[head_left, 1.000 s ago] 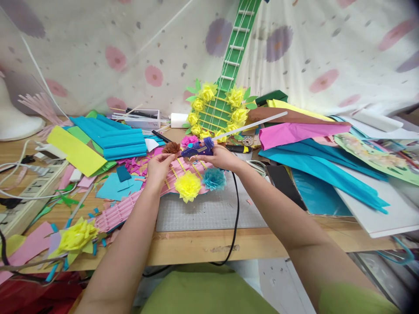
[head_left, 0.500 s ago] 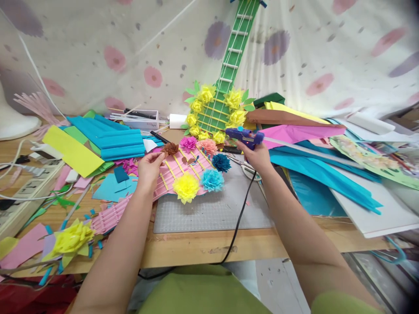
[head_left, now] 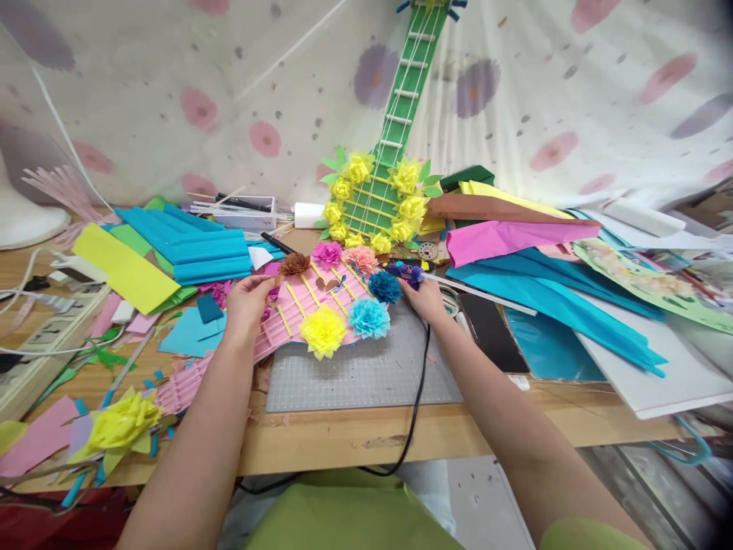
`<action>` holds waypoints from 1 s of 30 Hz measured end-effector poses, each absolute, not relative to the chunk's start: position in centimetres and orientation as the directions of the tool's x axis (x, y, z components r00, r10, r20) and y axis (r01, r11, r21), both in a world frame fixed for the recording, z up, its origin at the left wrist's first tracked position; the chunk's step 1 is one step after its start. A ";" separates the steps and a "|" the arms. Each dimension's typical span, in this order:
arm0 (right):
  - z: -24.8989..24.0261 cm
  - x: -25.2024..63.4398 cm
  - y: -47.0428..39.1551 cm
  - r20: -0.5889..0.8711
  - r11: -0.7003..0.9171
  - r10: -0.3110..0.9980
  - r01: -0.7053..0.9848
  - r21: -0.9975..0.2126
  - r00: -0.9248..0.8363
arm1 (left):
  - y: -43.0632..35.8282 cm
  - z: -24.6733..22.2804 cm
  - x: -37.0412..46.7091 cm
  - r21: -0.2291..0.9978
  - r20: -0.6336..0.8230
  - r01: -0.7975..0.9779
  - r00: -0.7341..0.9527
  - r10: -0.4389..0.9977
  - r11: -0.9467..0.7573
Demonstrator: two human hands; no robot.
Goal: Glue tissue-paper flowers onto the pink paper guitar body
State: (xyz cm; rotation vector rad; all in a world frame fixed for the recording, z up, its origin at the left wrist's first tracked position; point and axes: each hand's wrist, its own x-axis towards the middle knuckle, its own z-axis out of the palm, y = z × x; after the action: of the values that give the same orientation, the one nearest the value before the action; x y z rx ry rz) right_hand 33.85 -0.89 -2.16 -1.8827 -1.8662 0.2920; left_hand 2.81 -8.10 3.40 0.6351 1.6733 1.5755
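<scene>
My right hand [head_left: 424,299] is wrapped round a purple hot glue gun [head_left: 413,275], low over the table just right of the dark blue paper flower [head_left: 384,287]. A glue stick [head_left: 486,295] juts from the gun's back. My left hand [head_left: 247,305] is closed in a pinch beside the brown paper flower [head_left: 294,264], at the left edge of a pink paper guitar [head_left: 269,336]; what its fingers grip is hidden. Yellow [head_left: 323,331], light blue [head_left: 369,317], coral [head_left: 361,259] and magenta [head_left: 327,253] paper flowers sit around the guitar's body.
A green paper guitar [head_left: 395,145] with yellow flowers leans at the back. A grey cutting mat [head_left: 355,382] lies under the pink guitar. Crepe paper [head_left: 573,298] is piled right; blue folds [head_left: 209,256] and a power strip [head_left: 54,347] lie left. The gun's black cord [head_left: 421,389] hangs over the edge.
My right hand has lowered the glue gun from in front of the green guitar down beside the dark blue flower. My left hand has shifted slightly left and down from the brown flower.
</scene>
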 end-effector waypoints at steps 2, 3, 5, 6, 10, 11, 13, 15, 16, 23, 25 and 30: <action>-1.9 34.1 -1.2 0.167 0.010 0.984 0.906 -0.424 0.067 | -8.1 3.5 2.6 0.985 -0.173 -0.129 -0.607 0.775 0.119; -1.7 34.2 -1.5 0.168 0.001 0.983 0.912 -0.409 0.074 | -8.1 3.4 2.6 0.985 -0.172 -0.127 -0.607 0.776 0.119; -1.1 34.7 -2.4 0.169 -0.023 0.981 0.921 -0.389 0.096 | -8.1 3.3 2.5 0.983 -0.181 -0.132 -0.602 0.778 0.126; -0.8 34.9 -3.1 0.171 -0.034 0.980 0.926 -0.376 0.105 | -8.1 3.3 2.4 0.982 -0.188 -0.138 -0.597 0.780 0.131; 1.0 35.3 -5.9 0.120 -0.077 0.986 0.959 -0.273 0.113 | -7.9 3.0 2.3 0.982 -0.185 -0.137 -0.597 0.781 0.128; 1.6 35.2 -6.6 0.082 -0.065 0.993 0.963 -0.262 0.089 | -7.9 2.9 2.3 0.984 -0.173 -0.133 -0.598 0.782 0.116; 2.8 34.2 -7.4 0.009 -0.001 1.000 0.955 -0.297 0.004 | -7.8 2.7 2.4 0.988 -0.145 -0.135 -0.598 0.788 0.079; 3.9 32.4 -7.6 0.000 0.114 0.992 0.903 -0.414 -0.125 | -7.6 2.7 2.7 0.987 -0.120 -0.156 -0.593 0.797 0.033; 4.5 31.2 -7.4 0.018 0.173 0.982 0.853 -0.492 -0.189 | -7.6 2.7 2.9 0.985 -0.110 -0.174 -0.590 0.800 0.007; 6.0 20.5 -5.3 0.033 0.113 0.929 0.197 -0.974 -0.369 | -7.9 4.1 4.5 0.908 -0.202 -0.415 -0.546 0.813 -0.053; 5.9 18.2 -5.1 -0.055 -0.040 0.928 0.050 -0.998 -0.369 | -7.9 4.3 4.7 0.850 -0.283 -0.526 -0.478 0.831 -0.014; 5.6 15.2 -5.0 -0.227 -0.307 0.892 -0.155 -0.939 -0.391 | -7.8 4.1 5.1 0.673 -0.434 -0.737 -0.331 0.838 0.057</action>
State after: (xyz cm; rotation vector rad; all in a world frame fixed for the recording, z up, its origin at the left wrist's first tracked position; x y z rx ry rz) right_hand 15.20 -4.99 5.64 -1.0380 -1.1629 1.7905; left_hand 5.13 -7.77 4.14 0.1331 1.0402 1.6024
